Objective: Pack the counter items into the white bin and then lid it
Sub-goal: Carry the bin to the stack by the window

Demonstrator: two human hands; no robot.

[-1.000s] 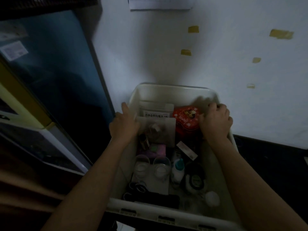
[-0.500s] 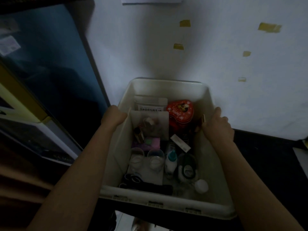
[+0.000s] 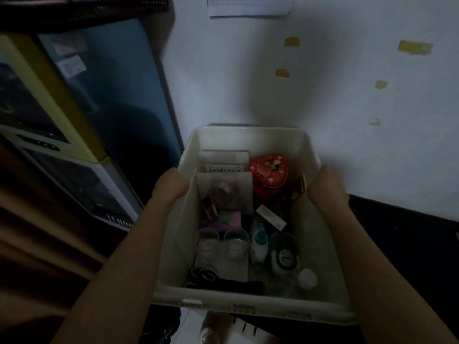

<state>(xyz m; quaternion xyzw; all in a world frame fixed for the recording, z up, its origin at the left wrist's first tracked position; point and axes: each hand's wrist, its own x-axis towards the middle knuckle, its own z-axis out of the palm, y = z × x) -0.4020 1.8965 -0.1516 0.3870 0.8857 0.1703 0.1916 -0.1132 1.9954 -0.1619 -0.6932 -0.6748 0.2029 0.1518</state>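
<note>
Head camera is looking down into the white bin, which is sitting open with no lid on it, its far end just short of a pale wall dotted with bits of yellow tape. Both hands are gripping the bin by its long sides: the left hand is wrapping over the left rim and the right hand is clamping on the right rim, fingers hidden below the edges on the outside. Inside, at the far end, a red heart-shaped tin is leaning next to a labelled white packet. In the middle, a pink and green pad is lying beside a small white strip. Nearer, two clear cups are standing side by side, with a teal-capped bottle just to their right and a dark oval-windowed object beyond that. Black scissors are lying along the near wall, and a small white cap is resting in the near right corner. To the left, a blue and yellow cabinet is standing against the wall.
</note>
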